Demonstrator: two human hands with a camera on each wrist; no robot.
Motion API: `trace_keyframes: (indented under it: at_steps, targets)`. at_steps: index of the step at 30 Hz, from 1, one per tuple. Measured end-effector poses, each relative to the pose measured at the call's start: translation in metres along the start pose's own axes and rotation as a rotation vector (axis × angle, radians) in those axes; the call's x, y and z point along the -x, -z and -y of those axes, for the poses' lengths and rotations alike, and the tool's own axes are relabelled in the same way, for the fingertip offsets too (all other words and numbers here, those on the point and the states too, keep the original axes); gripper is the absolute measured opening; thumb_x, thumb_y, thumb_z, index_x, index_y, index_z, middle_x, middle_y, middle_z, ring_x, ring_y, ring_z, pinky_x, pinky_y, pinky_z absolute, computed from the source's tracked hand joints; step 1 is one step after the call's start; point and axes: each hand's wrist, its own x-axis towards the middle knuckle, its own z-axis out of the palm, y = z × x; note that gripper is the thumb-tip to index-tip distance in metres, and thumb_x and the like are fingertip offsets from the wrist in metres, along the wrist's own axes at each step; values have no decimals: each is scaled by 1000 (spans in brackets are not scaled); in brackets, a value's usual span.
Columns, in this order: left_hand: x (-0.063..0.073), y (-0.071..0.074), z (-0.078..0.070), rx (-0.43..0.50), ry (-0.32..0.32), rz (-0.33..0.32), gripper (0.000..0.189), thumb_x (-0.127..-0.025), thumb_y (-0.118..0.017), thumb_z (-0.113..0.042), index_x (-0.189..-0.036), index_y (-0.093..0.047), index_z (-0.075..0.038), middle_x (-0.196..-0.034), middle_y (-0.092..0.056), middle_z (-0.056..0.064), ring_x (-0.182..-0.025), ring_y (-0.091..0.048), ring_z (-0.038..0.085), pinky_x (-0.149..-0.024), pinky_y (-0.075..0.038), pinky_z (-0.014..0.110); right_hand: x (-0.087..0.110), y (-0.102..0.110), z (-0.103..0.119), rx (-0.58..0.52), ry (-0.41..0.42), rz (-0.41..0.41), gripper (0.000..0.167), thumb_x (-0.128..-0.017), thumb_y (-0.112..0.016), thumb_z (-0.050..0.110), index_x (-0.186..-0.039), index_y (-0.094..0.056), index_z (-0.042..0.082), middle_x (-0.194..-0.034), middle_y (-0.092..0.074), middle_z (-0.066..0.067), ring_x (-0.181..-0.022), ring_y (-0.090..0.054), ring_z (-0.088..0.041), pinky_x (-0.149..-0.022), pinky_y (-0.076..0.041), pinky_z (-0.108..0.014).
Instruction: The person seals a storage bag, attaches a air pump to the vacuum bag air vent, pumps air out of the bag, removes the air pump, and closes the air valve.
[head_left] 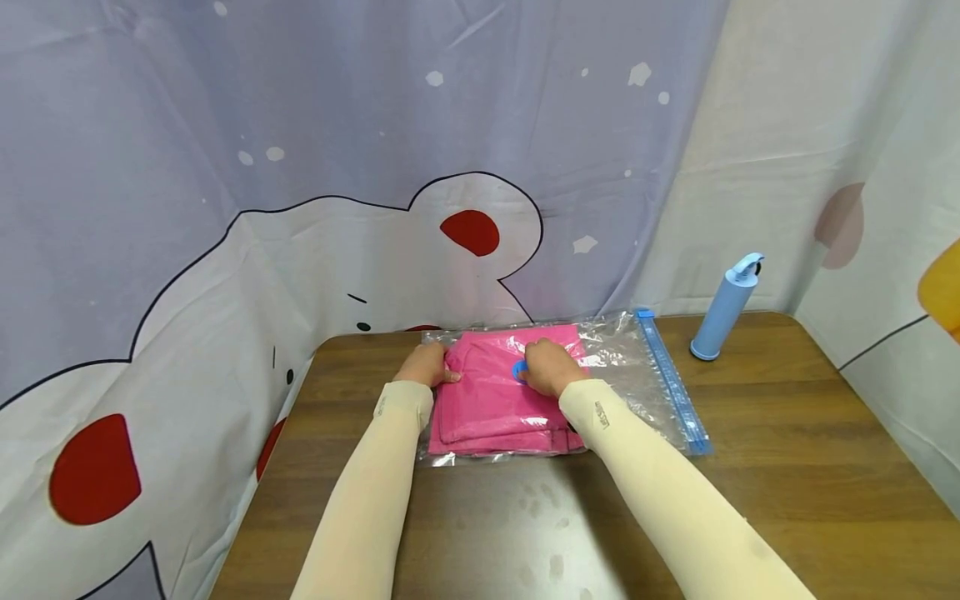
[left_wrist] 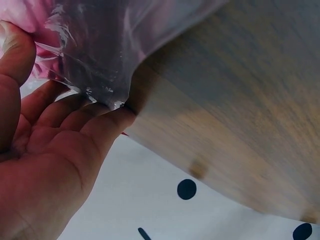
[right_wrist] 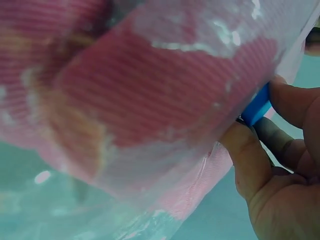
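A clear plastic vacuum storage bag [head_left: 622, 354] lies on the table with folded pink cloth [head_left: 495, 408] inside. My left hand [head_left: 426, 365] grips the bag's left side; in the left wrist view its thumb is over the pink part and the fingers lie behind the plastic. On the bag's upper face, my right hand [head_left: 553, 367] pinches the round blue valve cap [head_left: 519, 370]. The right wrist view shows this blue cap [right_wrist: 257, 106] between thumb and fingers, with ribbed pink cloth [right_wrist: 165, 95] under the film. A blue zip seal [head_left: 671, 379] runs along the bag's right end.
A light blue cylindrical hand pump [head_left: 725, 308] stands upright at the back right of the wooden table [head_left: 787, 467]. Printed curtains [head_left: 337, 267] hang right behind the table and along its sides. Water-like spots mark the tabletop in front of the bag.
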Motion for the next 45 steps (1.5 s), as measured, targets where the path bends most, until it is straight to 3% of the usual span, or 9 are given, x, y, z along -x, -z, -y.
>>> trace_keyframes:
  at_steps: [4, 9, 14, 23, 28, 32, 37, 45]
  targets:
    - [-6, -3, 4, -11, -6, -14, 49, -90, -96, -49, -116, -81, -10, -102, -81, 7, -99, -71, 25, -98, -63, 47, -2, 2, -1, -18, -7, -3, 43, -101, -79, 44, -109, -72, 2, -107, -76, -17, -100, -73, -33, -99, -66, -53]
    - [-10, -7, 7, -24, -29, -13, 53, -90, -96, -50, -121, -82, -10, -106, -82, 6, -100, -71, 23, -99, -64, 46, -2, 3, -1, -31, -37, 21, 46, -100, -74, 48, -107, -72, 3, -108, -78, -18, -98, -74, -34, -98, -65, -53]
    - [1, -1, 1, -3, -23, -4, 50, -92, -95, -48, -121, -82, -9, -103, -81, 6, -98, -70, 23, -99, -64, 46, -2, 0, 0, -21, -22, 10, 43, -104, -77, 45, -113, -73, 3, -109, -79, -17, -106, -77, -34, -104, -65, -54]
    - [4, -2, 0, 13, -21, -26, 48, -91, -96, -44, -118, -81, -6, -98, -79, 7, -94, -68, 24, -97, -62, 46, 0, -1, 0, -47, 19, -21, 33, -102, -83, 37, -103, -73, 5, -99, -76, -12, -92, -72, -27, -102, -66, -52]
    - [6, -1, -1, 7, -22, -26, 47, -92, -96, -44, -117, -81, -7, -97, -79, 6, -93, -68, 23, -96, -62, 44, -2, 0, 0, -65, -11, 10, 37, -101, -77, 42, -102, -71, 6, -101, -76, -12, -87, -69, -26, -97, -66, -52]
    - [7, 0, -2, 10, -20, -24, 46, -92, -96, -43, -117, -81, -7, -97, -79, 5, -94, -68, 23, -96, -62, 44, -1, 2, -1, -67, -45, 31, 46, -101, -73, 48, -113, -72, 3, -110, -78, -14, -94, -73, -29, -100, -66, -52]
    - [7, 2, -4, 8, -12, -17, 46, -93, -95, -43, -117, -81, -7, -96, -79, 5, -91, -68, 22, -91, -61, 41, 0, 2, -2, -39, -11, 16, 53, -104, -75, 46, -128, -71, -1, -118, -79, -19, -111, -78, -36, -107, -65, -54]
    - [2, 0, -1, 8, -9, -14, 45, -91, -96, -44, -113, -81, -9, -93, -78, 4, -89, -68, 22, -89, -61, 41, 1, 1, -1, -53, 11, -17, 47, -102, -84, 42, -122, -73, 0, -115, -79, -18, -110, -77, -34, -107, -65, -53]
